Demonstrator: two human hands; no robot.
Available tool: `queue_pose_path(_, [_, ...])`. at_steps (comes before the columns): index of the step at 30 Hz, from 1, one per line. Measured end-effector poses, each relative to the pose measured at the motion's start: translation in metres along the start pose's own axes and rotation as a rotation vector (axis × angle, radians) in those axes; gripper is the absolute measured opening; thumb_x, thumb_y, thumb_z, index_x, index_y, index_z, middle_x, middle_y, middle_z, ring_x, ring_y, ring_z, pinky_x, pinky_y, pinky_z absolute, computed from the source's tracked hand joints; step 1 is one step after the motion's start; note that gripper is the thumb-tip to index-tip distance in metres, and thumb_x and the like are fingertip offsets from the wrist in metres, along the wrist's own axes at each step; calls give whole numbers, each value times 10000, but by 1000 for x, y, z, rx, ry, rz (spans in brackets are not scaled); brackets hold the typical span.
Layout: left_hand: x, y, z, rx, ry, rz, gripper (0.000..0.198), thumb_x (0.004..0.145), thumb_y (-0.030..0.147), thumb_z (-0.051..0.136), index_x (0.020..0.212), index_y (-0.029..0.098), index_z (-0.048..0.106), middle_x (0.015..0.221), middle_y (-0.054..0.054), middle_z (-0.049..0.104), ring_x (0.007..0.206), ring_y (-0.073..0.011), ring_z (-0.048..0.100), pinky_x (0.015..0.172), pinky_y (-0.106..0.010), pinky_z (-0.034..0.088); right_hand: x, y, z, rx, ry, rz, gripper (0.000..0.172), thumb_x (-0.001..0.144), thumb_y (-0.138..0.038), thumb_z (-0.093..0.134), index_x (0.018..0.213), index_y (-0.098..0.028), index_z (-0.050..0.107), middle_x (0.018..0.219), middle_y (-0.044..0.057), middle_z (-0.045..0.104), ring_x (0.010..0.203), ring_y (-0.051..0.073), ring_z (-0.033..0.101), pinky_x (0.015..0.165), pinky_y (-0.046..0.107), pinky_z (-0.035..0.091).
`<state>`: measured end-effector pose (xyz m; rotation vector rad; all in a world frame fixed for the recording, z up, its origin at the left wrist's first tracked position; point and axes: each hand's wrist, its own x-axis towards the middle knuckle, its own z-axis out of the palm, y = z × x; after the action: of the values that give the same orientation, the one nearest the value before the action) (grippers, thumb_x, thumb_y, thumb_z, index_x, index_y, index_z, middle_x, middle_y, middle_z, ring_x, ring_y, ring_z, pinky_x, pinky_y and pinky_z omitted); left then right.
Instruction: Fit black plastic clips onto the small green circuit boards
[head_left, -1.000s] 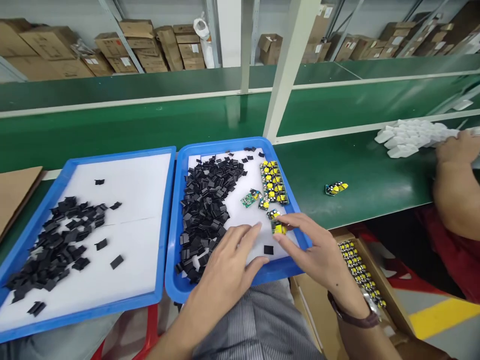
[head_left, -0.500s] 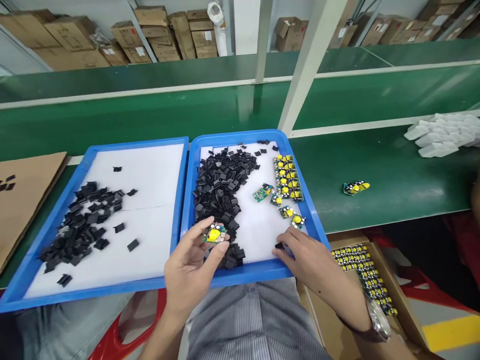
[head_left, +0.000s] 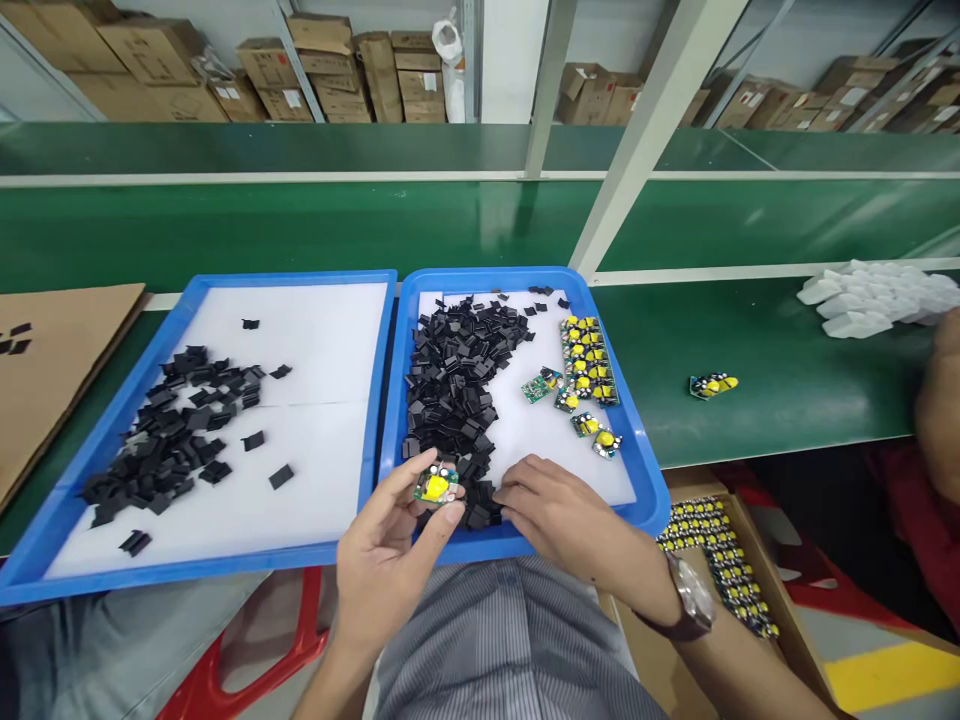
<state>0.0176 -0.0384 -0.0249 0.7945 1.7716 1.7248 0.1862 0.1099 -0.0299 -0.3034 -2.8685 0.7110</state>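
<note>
My left hand [head_left: 394,530] pinches a small green circuit board [head_left: 437,485] with a yellow block on top, held over the near end of the right tray. My right hand [head_left: 559,510] rests low in that tray, its fingers bent together at the right edge of a heap of small black folded pieces [head_left: 457,370]. Its fingertips are partly hidden, so what lies between them does not show. To the right of the heap stand rows of similar boards [head_left: 589,360]. Several loose ones, among them a tipped green board [head_left: 541,385], lie just below.
Beside the blue right tray [head_left: 643,470] is a blue left tray [head_left: 381,370] with more black pieces [head_left: 180,430]. One board [head_left: 712,385] and white plastic parts [head_left: 877,298] lie on the green bench. A carton [head_left: 787,640] of boards stands below. Another person's arm [head_left: 941,410] shows at right.
My right hand has moved left, from the tray's right side to the black heap; the black piece seen at its fingertips no longer shows. My left hand keeps the board. The view shifted slightly.
</note>
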Motion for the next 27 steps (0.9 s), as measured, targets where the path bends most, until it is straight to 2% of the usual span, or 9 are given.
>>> queue_pose_path(4, [-1, 1, -4, -37, 8, -15, 472, 838, 275, 859, 1291, 252, 728, 1116, -67, 800, 877, -222, 812, 847, -341, 701, 5, 5, 2, 27, 28, 30, 202, 1021, -86, 530, 943, -166, 698, 961, 99, 706, 937, 255, 640, 863, 421, 591])
queue_pose_path(8, [-2, 0, -5, -38, -1, -41, 476, 844, 286, 853, 1299, 244, 722, 1109, -74, 799, 858, -215, 811, 826, -323, 700, 0, 7, -5, 65, 45, 103, 206, 1039, -91, 510, 966, -172, 684, 982, 84, 699, 938, 241, 645, 867, 405, 590])
queue_pose_path(12, [-2, -7, -4, -59, -34, -32, 489, 856, 279, 840, 1327, 257, 709, 1172, -84, 784, 913, -227, 809, 879, -344, 690, 3, 6, 0, 17, -25, 40, 162, 1018, -113, 577, 1073, -173, 718, 1075, 108, 691, 996, 260, 644, 889, 422, 600])
queue_pose_path(15, [-3, -8, -3, -61, -41, -39, 487, 857, 275, 839, 1327, 268, 711, 1191, -82, 779, 940, -234, 807, 902, -354, 685, 7, 7, 3, -20, -26, 13, 188, 1030, -121, 542, 1022, -167, 725, 1053, 127, 698, 965, 277, 649, 867, 454, 602])
queue_pose_path(18, [-4, -2, -2, -75, -23, -38, 474, 850, 270, 846, 1307, 283, 722, 1153, -69, 787, 888, -217, 809, 853, -320, 692, 4, 10, -4, 143, 78, 93, 207, 1048, -137, 494, 1027, -176, 696, 1043, 116, 724, 969, 255, 677, 889, 429, 598])
queue_pose_path(22, [-6, 5, 5, -137, -23, -93, 426, 883, 274, 813, 1297, 275, 711, 1150, -74, 775, 865, -195, 797, 832, -294, 684, -5, 12, -19, 486, 243, 367, 138, 1022, -243, 580, 969, -210, 703, 858, 34, 749, 768, 181, 706, 722, 305, 595])
queue_pose_path(24, [-6, 4, 10, -150, -98, -93, 411, 912, 267, 779, 1312, 276, 687, 1187, -81, 753, 888, -193, 791, 843, -299, 680, -7, 11, -21, 625, 278, 440, 149, 994, -297, 632, 914, -204, 716, 812, 28, 754, 721, 170, 709, 673, 283, 592])
queue_pose_path(27, [-4, -2, 18, -50, -247, -25, 385, 937, 244, 744, 1311, 291, 666, 1271, -84, 694, 966, -193, 769, 880, -308, 665, -8, 7, -16, 796, 364, 444, 146, 951, -328, 699, 898, -197, 737, 921, 63, 784, 816, 186, 739, 719, 294, 617])
